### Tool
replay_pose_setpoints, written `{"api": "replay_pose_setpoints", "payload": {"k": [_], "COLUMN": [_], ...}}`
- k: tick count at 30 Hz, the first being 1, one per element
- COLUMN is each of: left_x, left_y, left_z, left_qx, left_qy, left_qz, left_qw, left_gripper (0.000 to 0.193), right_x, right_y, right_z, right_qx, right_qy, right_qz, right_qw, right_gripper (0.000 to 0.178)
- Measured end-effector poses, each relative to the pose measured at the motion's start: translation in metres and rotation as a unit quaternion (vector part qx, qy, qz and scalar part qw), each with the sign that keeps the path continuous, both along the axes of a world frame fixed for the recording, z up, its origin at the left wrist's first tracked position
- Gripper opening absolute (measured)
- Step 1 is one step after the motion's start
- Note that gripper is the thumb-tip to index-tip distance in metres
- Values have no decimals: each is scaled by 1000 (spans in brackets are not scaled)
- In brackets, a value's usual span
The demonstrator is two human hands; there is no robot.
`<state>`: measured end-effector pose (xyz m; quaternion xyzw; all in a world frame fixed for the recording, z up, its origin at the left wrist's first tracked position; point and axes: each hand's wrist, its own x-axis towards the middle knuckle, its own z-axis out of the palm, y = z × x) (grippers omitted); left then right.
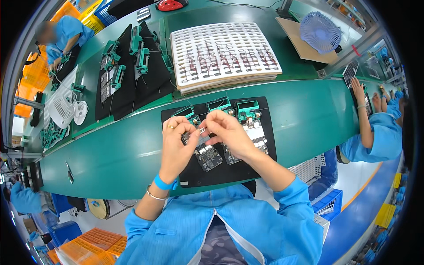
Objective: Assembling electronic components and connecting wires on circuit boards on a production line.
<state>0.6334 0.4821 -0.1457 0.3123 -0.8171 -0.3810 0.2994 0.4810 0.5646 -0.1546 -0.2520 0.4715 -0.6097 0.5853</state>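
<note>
Both pinched nearly closed, left hand (176, 143) and right hand (230, 134), on a small pale part (202, 130), likely for steadiness; white tray (271, 67) at twelve o'clock!

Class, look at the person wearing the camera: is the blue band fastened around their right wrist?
No, the blue band sits around the wrist of the left hand, while the right wrist is bare.

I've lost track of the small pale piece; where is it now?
In the head view, the small pale piece is near the centre, held at the fingertips of the left hand and right hand, over the black mat.
</note>
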Motion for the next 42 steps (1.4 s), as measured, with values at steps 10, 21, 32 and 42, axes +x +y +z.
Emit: {"api": "replay_pose_setpoints", "payload": {"k": [10, 21, 32, 42], "left_x": [83, -37, -244, 91], "left_y": [-31, 5, 141, -134], "left_z": [-42, -47, -91, 5], "left_qx": [56, 464, 517, 109], "left_qy": [-192, -196, -20, 200], "left_qz": [80, -150, -272, 202], "left_qw": [977, 851, 811, 953], "left_gripper": [36, 47, 69, 40], "right_x": [-55, -153, -142, -131], "right_y": [82, 386, 388, 311], "right_z": [-7, -119, -271, -71], "right_qx": [-7, 99, 636, 219], "right_qy": [83, 168, 629, 198], "right_qz": [-189, -675, -75, -294], "right_qw": [978, 712, 440, 909], "right_gripper": [11, 18, 34, 25]}}
